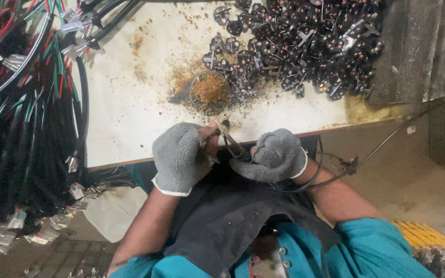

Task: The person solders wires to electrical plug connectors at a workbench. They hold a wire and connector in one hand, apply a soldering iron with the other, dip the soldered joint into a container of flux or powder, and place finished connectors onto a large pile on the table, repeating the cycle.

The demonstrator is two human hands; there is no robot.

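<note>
Both hands gloved in grey knit, working close together at the near edge of the bench (130, 103).

Left hand (178, 157): grip closed, thumb and forefinger pinched on the end of a thin wire piece (231, 144). A small dark part sits just above the fingertips; too small to tell what it is.

Right hand (276, 156): grip curled shut around something thin, likely a tool handle, mostly hidden by the glove. A black cord (366, 154) runs from under this hand off to its outer side.

Key relation: the wire piece lies between the two grips, long axis slanting from the left fingertips down toward the right hand. Both hands touch or nearly touch it; the left holds the upper end.

Beyond the grips, on the bench: a small round tin (209, 91) with brownish residue, stained surface around it. Farther out, beyond the right hand, a heap of small black plug parts (305, 41). Outside the left hand, bundled cables (21, 103) hang off the bench side.
</note>
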